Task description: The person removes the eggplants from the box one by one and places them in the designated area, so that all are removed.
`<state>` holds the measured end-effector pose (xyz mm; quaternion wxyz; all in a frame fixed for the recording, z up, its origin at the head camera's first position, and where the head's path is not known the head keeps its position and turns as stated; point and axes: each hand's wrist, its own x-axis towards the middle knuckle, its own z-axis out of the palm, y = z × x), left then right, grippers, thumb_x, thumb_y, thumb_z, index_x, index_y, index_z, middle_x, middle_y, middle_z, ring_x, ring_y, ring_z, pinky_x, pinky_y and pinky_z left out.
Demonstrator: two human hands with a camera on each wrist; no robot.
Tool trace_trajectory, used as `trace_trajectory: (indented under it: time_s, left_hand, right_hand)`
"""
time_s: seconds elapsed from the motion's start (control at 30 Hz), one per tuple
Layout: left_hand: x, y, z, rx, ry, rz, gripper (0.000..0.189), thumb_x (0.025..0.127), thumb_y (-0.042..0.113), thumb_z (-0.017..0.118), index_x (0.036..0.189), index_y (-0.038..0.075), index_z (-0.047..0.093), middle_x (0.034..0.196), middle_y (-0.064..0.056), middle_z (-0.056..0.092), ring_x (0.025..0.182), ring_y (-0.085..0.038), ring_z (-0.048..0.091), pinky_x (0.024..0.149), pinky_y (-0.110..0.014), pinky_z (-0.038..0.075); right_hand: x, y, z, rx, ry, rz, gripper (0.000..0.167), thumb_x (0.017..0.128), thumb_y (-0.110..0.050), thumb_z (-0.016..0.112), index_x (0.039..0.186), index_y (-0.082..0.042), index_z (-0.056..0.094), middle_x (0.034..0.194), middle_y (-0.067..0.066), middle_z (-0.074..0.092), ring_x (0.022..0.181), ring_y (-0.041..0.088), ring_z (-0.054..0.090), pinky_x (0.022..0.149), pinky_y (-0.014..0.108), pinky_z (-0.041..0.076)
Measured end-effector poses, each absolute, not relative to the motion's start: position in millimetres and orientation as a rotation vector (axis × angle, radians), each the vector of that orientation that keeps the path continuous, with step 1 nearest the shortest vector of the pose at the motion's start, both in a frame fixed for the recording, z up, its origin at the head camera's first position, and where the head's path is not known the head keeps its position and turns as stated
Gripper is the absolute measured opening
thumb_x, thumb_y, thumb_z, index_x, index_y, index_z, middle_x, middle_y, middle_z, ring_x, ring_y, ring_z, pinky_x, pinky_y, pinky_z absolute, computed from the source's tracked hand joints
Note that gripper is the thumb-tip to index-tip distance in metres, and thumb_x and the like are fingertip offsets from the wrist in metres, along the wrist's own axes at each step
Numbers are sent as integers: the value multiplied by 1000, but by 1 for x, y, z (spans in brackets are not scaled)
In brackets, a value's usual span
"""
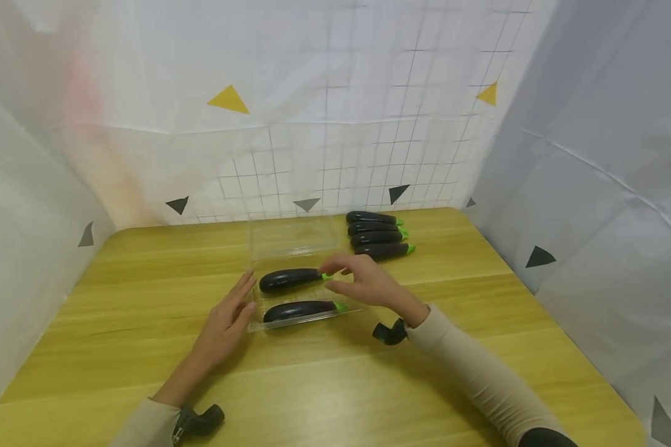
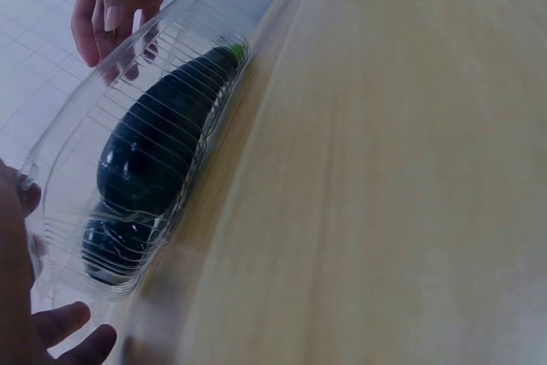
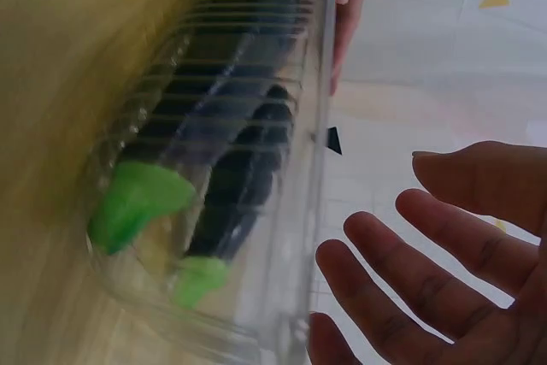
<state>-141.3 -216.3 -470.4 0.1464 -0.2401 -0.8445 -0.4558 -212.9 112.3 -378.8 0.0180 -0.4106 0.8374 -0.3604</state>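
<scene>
A clear plastic clamshell box (image 1: 291, 323) lies on the table with its lid (image 1: 293, 237) folded back, away from me. Inside are two dark eggplants with green stems, a far eggplant (image 1: 287, 280) and a near eggplant (image 1: 299, 310). My left hand (image 1: 222, 328) rests along the box's left end, fingers fairly straight and seemingly touching the rim. Over the right end hovers my right hand (image 1: 367, 282), close to the far eggplant's stem. In the right wrist view, its spread, slightly bent fingers (image 3: 419, 292) hold nothing, apart from the box wall (image 3: 312, 168).
Several more eggplants (image 1: 377, 237) lie side by side at the back right of the wooden table (image 1: 145, 310). White sheet walls (image 1: 291, 155) with grid lines and coloured triangles enclose the back and sides. A dark wrist-camera mount (image 1: 390, 333) sits below the right wrist.
</scene>
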Motion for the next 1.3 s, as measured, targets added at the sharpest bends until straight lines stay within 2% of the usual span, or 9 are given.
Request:
trace_trajectory:
  time_s: [0.27, 0.53, 0.77, 1.03, 1.3]
  left_hand:
    - [-143, -217, -473, -701, -2424, -1312, 52, 110, 10, 52, 159, -2, 39, 168, -14, 29, 139, -35, 49, 106, -15, 36]
    - [-144, -215, -471, -697, -2435, -1296, 52, 110, 12, 52, 158, -2, 39, 168, -11, 29, 144, -31, 42, 108, -17, 35]
    - [-143, -216, -472, -689, -2443, -1291, 52, 110, 12, 52, 159, -2, 39, 168, -12, 29, 143, -32, 44, 108, -17, 34]
    - [-142, -216, -472, -685, -2454, -1258, 52, 110, 12, 52, 159, -1, 39, 168, -12, 29, 142, -32, 45, 109, -19, 33]
    - [-142, -215, -471, -674, -2461, -1261, 52, 110, 13, 52, 159, -1, 39, 168, -12, 29, 140, -32, 47, 110, -21, 32]
  right_hand:
    - [-212, 102, -392, -1342, 2565, -1050, 27, 99, -13, 73, 124, -4, 71, 120, 10, 73, 112, 25, 67, 91, 50, 55]
    - [-215, 97, -404, -1394, 2515, -1069, 27, 97, -5, 72, 123, 3, 70, 119, 17, 72, 109, 31, 69, 90, 53, 56]
    - [-216, 92, -406, -1354, 2473, -1071, 31, 95, -4, 74, 125, 3, 69, 120, 19, 71, 111, 32, 68, 94, 53, 55]
    - [-223, 84, -414, -1343, 2482, -880, 39, 91, -8, 81, 128, -2, 70, 124, 13, 71, 111, 30, 68, 92, 44, 56]
    - [-221, 80, -411, -1345, 2509, -755, 37, 92, -7, 80, 127, -5, 72, 123, 7, 71, 108, 25, 68, 93, 39, 55]
